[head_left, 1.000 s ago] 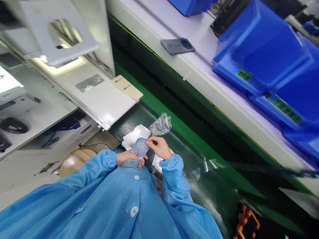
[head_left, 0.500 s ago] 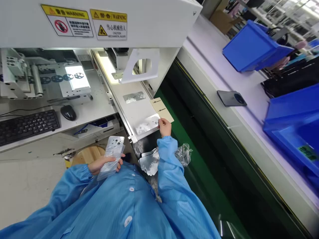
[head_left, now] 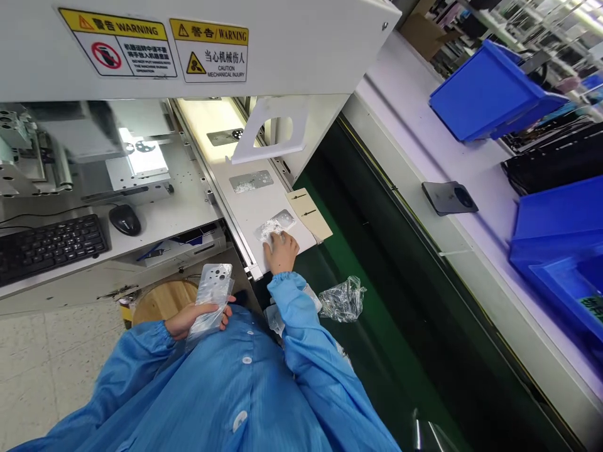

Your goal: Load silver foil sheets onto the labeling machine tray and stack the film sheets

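Note:
My left hand (head_left: 200,316) is closed around a phone back cover (head_left: 214,285) with camera holes, wrapped partly in clear film; whether it is one cover or a stack I cannot tell. My right hand (head_left: 282,252) rests its fingertips, somewhat spread, on the near end of another phone back cover (head_left: 284,218) lying on the white conveyor belt (head_left: 257,213). Farther along the belt lies a second cover (head_left: 252,181), with whitish speckled film at its lower edge. A third cover (head_left: 225,137), with a black round piece at one end, lies on the lit stretch.
A white bracket (head_left: 282,150) hangs over the belt; a beige plate (head_left: 309,213) sits on its right side. Crumpled clear plastic (head_left: 343,299) lies on the green surface. Keyboard (head_left: 51,245) and mouse (head_left: 125,220) are left. Blue bins (head_left: 490,91) stand on the right bench.
My right hand has moved left from the cover's right end to its near side, its pinch opened. A cover with a black piece now shows on the lit stretch. My left hand still holds its cover.

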The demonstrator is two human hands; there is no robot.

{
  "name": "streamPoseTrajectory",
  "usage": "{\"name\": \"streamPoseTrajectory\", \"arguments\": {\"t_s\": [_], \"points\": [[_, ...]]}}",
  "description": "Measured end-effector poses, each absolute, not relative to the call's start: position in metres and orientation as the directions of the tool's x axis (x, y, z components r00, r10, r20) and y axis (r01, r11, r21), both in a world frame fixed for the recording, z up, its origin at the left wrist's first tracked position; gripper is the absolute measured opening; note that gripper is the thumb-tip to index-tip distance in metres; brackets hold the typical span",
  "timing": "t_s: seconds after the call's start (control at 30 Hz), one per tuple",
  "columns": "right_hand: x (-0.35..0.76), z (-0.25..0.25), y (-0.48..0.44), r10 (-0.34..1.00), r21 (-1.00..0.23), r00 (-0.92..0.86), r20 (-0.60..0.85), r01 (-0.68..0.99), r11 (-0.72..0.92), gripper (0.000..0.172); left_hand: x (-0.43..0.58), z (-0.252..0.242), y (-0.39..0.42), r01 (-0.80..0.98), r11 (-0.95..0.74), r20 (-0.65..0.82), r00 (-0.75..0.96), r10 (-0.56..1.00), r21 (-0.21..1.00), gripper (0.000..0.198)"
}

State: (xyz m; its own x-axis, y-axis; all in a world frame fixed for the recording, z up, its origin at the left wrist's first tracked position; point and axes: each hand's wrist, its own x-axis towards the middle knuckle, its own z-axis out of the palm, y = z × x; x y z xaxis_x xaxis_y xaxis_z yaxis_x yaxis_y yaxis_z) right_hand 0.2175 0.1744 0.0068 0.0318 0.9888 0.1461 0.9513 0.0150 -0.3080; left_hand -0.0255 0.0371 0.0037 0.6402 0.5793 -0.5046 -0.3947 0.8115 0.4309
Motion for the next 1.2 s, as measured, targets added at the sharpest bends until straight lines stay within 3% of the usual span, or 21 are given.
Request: {"name": "streamPoseTrajectory", "arguments": {"t_s": [0.57,0.93,1.07,1.2], "points": [[0.201,-0.002,0.176,0.975,-0.324,0.135,0.176,0.943,-0.072,0.034,-0.022,0.010,0.036,-0.333,0.816,-0.537,0.625,0.566,0.473,0.040],[0.198,-0.005,0.177,0.976,-0.341,0.158,0.152,0.935,-0.098,0.035,-0.019,0.022,0.036,-0.311,0.820,-0.594,0.572,0.565,0.480,0.057],[0.197,0.012,0.175,0.976,-0.437,0.159,0.150,0.896,-0.079,0.036,-0.021,0.018,0.034,-0.309,0.814,-0.585,0.575,0.572,0.492,0.053],[0.195,0.042,0.148,0.990,-0.709,0.001,0.139,0.698,0.099,0.033,-0.015,0.017,0.038,-0.285,0.831,-0.541,0.650,0.534,0.478,0.047]]}}
